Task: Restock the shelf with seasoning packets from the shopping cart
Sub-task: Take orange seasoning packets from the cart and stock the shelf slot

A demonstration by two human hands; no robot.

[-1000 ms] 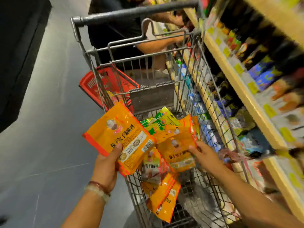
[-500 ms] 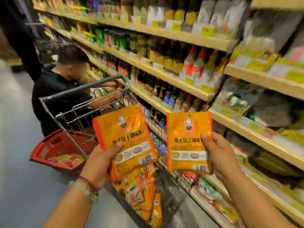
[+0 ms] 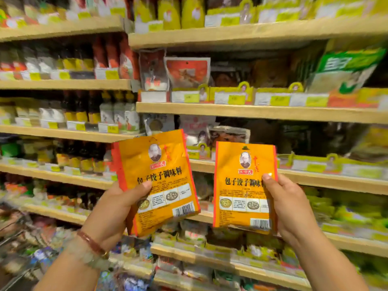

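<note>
I hold two orange seasoning packets up in front of the wooden shelves (image 3: pixel 252 111). My left hand (image 3: pixel 113 208) grips the left packet (image 3: pixel 155 175), which tilts slightly left, thumb across its front. My right hand (image 3: pixel 287 204) grips the right packet (image 3: pixel 241 185) by its right edge, held upright. Both packets show a small portrait, black characters and a barcode. The shopping cart (image 3: pixel 12 232) is only a blurred wire edge at the lower left.
Shelves of dark sauce bottles (image 3: pixel 84 110) fill the left half. Hanging and boxed seasoning packets with yellow price tags (image 3: pixel 233 99) fill the right half. A dark gap (image 3: pixel 310 139) sits behind the tags on the shelf above my right hand.
The view has swung up and right from the cart to face the shelves. Both hands have risen with their packets, and the cart and the crouching person have left the view.
</note>
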